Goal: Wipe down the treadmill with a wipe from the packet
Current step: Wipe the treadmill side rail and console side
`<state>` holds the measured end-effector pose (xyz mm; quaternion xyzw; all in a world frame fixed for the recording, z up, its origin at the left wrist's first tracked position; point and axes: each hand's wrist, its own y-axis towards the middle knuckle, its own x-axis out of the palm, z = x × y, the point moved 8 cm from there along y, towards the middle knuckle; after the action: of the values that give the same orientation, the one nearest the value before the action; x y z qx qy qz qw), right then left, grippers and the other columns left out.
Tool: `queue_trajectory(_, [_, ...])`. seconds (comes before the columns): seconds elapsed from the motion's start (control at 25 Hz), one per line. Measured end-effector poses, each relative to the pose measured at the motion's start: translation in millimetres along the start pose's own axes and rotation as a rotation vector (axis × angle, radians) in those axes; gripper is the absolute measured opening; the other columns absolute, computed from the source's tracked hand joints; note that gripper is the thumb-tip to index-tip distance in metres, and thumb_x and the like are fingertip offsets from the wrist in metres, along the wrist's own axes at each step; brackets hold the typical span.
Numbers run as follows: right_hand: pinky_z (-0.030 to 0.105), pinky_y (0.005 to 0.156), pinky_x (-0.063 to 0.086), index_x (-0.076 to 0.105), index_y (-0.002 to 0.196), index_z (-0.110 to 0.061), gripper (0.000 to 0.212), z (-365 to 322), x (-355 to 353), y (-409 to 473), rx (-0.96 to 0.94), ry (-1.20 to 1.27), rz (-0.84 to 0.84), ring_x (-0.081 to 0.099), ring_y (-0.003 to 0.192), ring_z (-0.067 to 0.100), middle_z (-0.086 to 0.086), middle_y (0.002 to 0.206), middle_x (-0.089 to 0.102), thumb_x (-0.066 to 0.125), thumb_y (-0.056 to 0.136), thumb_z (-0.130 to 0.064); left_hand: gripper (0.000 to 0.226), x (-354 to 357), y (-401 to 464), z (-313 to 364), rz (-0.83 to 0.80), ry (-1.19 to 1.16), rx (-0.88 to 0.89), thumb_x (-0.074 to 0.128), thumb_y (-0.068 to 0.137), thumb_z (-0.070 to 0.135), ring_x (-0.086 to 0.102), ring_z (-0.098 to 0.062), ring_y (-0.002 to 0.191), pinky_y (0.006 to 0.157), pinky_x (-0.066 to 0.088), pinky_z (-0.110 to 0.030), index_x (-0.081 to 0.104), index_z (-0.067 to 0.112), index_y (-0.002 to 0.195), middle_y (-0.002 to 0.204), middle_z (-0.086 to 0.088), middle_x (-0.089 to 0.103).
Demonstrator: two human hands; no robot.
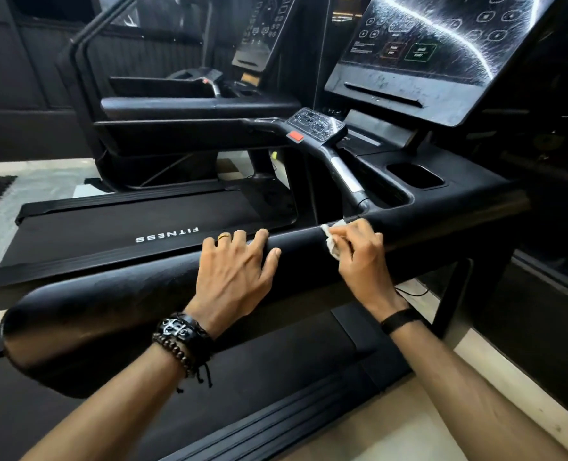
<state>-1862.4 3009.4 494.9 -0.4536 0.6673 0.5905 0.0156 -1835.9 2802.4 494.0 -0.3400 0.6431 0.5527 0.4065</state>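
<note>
At the centre of the frame, the right hand (359, 247) pinches a crumpled white wipe (332, 242) against the treadmill's black padded handrail (136, 287). Just left of it, the left hand (236, 267) rests flat on the same rail, fingers spread and straight.

wipe (334, 239) mostly hidden under right hand (359, 251).

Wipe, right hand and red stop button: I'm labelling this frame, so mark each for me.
wipe (331, 245), head view, on its crumpled white fold.
right hand (359, 247), head view, on its back.
red stop button (295, 136), head view, on its face.
</note>
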Motion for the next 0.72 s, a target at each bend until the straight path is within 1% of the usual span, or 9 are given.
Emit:
queue_trajectory(0.08, [0.052, 0.079, 0.051, 0.071, 0.099, -0.011, 0.014, 30.5, -13.2, 11.4, 0.164, 0.014, 0.083, 0.062, 0.080, 0.027, 0.006, 0.097, 0.060, 0.061, 0.093, -0.004, 0.050, -3.4, 10.6, 4.3, -0.057, -0.030, -0.006, 0.015, 0.097, 0.059, 0.062, -0.030, 0.088, 0.082, 0.035, -0.044, 0.049, 0.023, 0.091, 0.090, -0.007, 0.065])
queue_trajectory(0.16, [0.051, 0.079, 0.052, 0.070, 0.101, -0.009, 0.014, 33.8, -10.3, 9.1, 0.188, 0.011, 0.093, 0.062, 0.082, 0.028, 0.008, 0.099, 0.060, 0.061, 0.092, -0.003, 0.048, -10.1, 26.7, 16.3, -0.025, -0.060, 0.005, 0.018, 0.099, 0.059, 0.062, -0.030, 0.089, 0.082, 0.034, -0.044, 0.043, 0.023, 0.081, 0.090, -0.007, 0.065])
queue_trajectory(0.24, [0.042, 0.079, 0.047, 0.071, 0.103, -0.010, 0.016, 25.6, -8.9, 3.0, 0.063, -0.033, 0.062, 0.062, 0.084, 0.026, 0.008, 0.099, 0.061, 0.059, 0.093, -0.007, 0.044, -10.9, 46.9, 33.5, 0.009, -0.123, 0.013, 0.024, 0.101, 0.058, 0.061, -0.030, 0.092, 0.082, 0.034, -0.043, 0.044, 0.023, 0.083, 0.093, -0.007, 0.065])
queue_trajectory(0.28, [0.042, 0.078, 0.045, 0.071, 0.102, -0.011, 0.016, 36.2, -13.5, 4.6, 0.077, -0.049, 0.064, 0.061, 0.082, 0.027, 0.007, 0.098, 0.062, 0.059, 0.093, -0.007, 0.043, -8.1, 55.6, 44.9, 0.016, -0.159, 0.027, 0.025, 0.101, 0.058, 0.061, -0.030, 0.093, 0.082, 0.035, -0.043, 0.044, 0.023, 0.087, 0.095, -0.008, 0.064])
queue_trajectory(0.4, [0.049, 0.080, 0.050, 0.071, 0.095, -0.009, 0.012, 80.8, -37.3, 15.6, 0.320, -0.015, 0.195, 0.061, 0.078, 0.032, 0.011, 0.094, 0.061, 0.063, 0.091, -0.001, 0.053, 12.7, 67.4, 83.4, -0.011, -0.103, 0.126, 0.016, 0.101, 0.062, 0.059, -0.029, 0.096, 0.083, 0.037, -0.043, 0.050, 0.021, 0.102, 0.101, -0.007, 0.062])
queue_trajectory(0.44, [0.047, 0.079, 0.050, 0.071, 0.095, -0.009, 0.012, 76.0, -33.5, 15.4, 0.299, -0.014, 0.182, 0.061, 0.079, 0.030, 0.011, 0.095, 0.061, 0.063, 0.090, -0.002, 0.060, 18.8, 67.5, 90.7, -0.013, -0.057, 0.149, 0.012, 0.099, 0.065, 0.058, -0.029, 0.096, 0.083, 0.038, -0.043, 0.050, 0.020, 0.108, 0.103, -0.006, 0.061])
queue_trajectory(0.56, [0.035, 0.075, 0.037, 0.072, 0.102, -0.013, 0.017, 61.1, -20.8, 10.1, 0.028, -0.071, 0.074, 0.057, 0.085, 0.019, 0.004, 0.097, 0.062, 0.057, 0.093, -0.010, 0.076, 29.0, 75.6, 99.7, -0.024, -0.013, 0.157, 0.005, 0.093, 0.070, 0.058, -0.029, 0.101, 0.085, 0.039, -0.044, 0.047, 0.019, 0.130, 0.112, -0.006, 0.060])
queue_trajectory(0.64, [0.037, 0.077, 0.034, 0.072, 0.098, -0.013, 0.019, 103.0, -34.2, 26.2, 0.204, -0.068, 0.120, 0.060, 0.085, 0.026, 0.006, 0.096, 0.063, 0.053, 0.093, -0.014, 0.077, 30.7, 79.2, 100.7, -0.040, -0.009, 0.130, 0.003, 0.092, 0.070, 0.059, -0.029, 0.104, 0.086, 0.038, -0.044, 0.046, 0.019, 0.131, 0.114, -0.006, 0.061])
queue_trajectory(0.72, [0.039, 0.078, 0.035, 0.071, 0.093, -0.011, 0.022, 115.1, -38.3, 35.2, 0.321, -0.052, 0.154, 0.062, 0.086, 0.031, 0.008, 0.096, 0.062, 0.050, 0.092, -0.018, 0.072, 29.1, 81.9, 104.4, -0.016, -0.001, 0.092, 0.003, 0.093, 0.069, 0.060, -0.028, 0.101, 0.085, 0.037, -0.044, 0.050, 0.021, 0.118, 0.109, -0.006, 0.063])
